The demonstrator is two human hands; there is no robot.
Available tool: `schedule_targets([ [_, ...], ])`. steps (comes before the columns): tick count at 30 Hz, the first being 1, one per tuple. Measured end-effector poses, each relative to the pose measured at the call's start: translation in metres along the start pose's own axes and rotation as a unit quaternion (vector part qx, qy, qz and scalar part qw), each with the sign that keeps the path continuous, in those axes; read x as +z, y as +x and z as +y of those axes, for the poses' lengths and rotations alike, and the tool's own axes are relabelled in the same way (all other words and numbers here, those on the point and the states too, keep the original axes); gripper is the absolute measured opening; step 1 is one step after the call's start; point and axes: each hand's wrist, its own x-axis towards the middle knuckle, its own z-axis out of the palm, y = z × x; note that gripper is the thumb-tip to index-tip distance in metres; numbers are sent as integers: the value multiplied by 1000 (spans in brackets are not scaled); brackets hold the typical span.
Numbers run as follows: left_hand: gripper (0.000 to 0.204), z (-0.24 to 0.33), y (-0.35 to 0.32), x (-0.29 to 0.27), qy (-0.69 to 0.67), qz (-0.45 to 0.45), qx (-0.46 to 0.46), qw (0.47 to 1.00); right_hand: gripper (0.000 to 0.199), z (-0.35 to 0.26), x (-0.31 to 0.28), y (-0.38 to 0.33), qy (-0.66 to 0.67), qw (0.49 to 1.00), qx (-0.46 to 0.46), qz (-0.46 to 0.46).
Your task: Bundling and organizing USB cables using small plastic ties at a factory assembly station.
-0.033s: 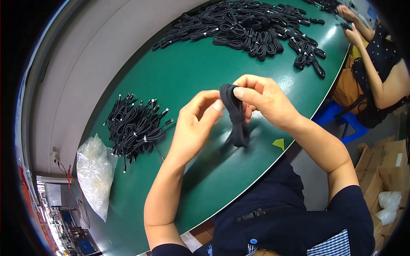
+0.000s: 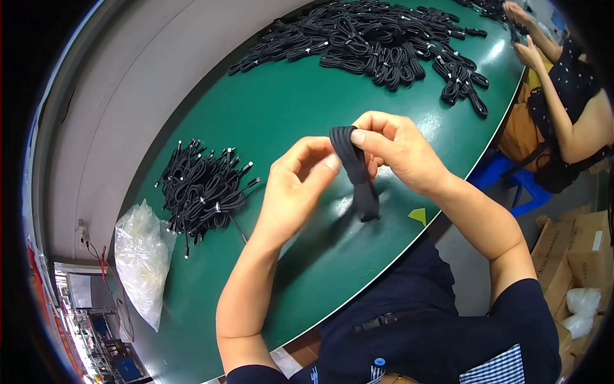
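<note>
Above the green table, a folded black cable bundle point(image 2: 354, 169) hangs between my two hands, its looped top up and its lower end blurred. My right hand point(image 2: 403, 150) pinches the top of the loop, thumb in front and fingers behind. My left hand point(image 2: 300, 185) is closed on the bundle's left side, with the thumb and curled forefinger against it. Some of the fingers are hidden behind the cable. To the left of my left hand lies a loose heap of black cables point(image 2: 204, 192) with silver plugs.
A large pile of tied black cables point(image 2: 358, 38) covers the far side of the green table point(image 2: 268, 109). A clear plastic bag point(image 2: 144, 262) lies at the left. A yellow-green scrap point(image 2: 417, 216) is near the front edge. At right are another person point(image 2: 556, 109), a blue stool point(image 2: 527, 195) and cardboard boxes point(image 2: 569, 249).
The lower end of the cable bundle has swung slightly to the right. Both my hands keep nearly the same place. The other person's hands have shifted a little.
</note>
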Motion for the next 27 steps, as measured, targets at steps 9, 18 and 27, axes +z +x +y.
schedule_targets([
  [9, 30, 4, -7, 12, -76, 7, -11, 997, 14, 3, 9, -5, -59, 997, -40, 32],
  [18, 27, -9, -2, 10, -233, 35, -70, 969, 14, 4, 7, -4, -5, 1000, -7, 26],
  [27, 25, -18, 1, 5, -158, -1, -90, 983, 13, 9, 12, -4, 16, 999, -19, 35],
])
